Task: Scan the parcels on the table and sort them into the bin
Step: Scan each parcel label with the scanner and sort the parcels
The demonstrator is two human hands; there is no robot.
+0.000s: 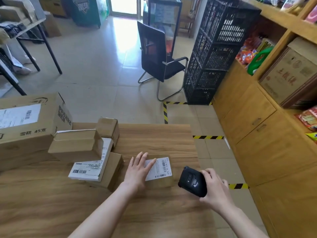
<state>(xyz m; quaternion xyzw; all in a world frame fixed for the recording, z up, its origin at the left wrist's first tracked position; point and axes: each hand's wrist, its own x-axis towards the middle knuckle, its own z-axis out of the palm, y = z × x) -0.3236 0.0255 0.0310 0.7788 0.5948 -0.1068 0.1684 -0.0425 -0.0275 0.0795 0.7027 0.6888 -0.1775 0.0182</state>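
Lying on table (154, 138): parcel (159, 183), a low brown cardboard box, near the table's right edge, toward its near side
Label (163, 167): white, face up on the parcel's top; barcodes along its right and near edges, print too fine to read
Long axis: seems to run across the table's width, a little skewed; the left end is hidden under a hand, so not certain
Left hand (138, 170): flat on the parcel, fingers straight and spread, tips on the label's left part, pointing to the table's far side
Right hand (214, 188): fingers curled round a black scanner (193, 182), gripping its rear end, over the table's right edge
Scanner facing: back up with lens showing, free end aimed toward the table's middle, at the parcel; just beside it, not touching
Boxes (77, 145): small brown pile on the table's left half
Carton (29, 121): large, at the table's far left
Crates (214, 54): black, stacked on the floor beyond the table's far right corner
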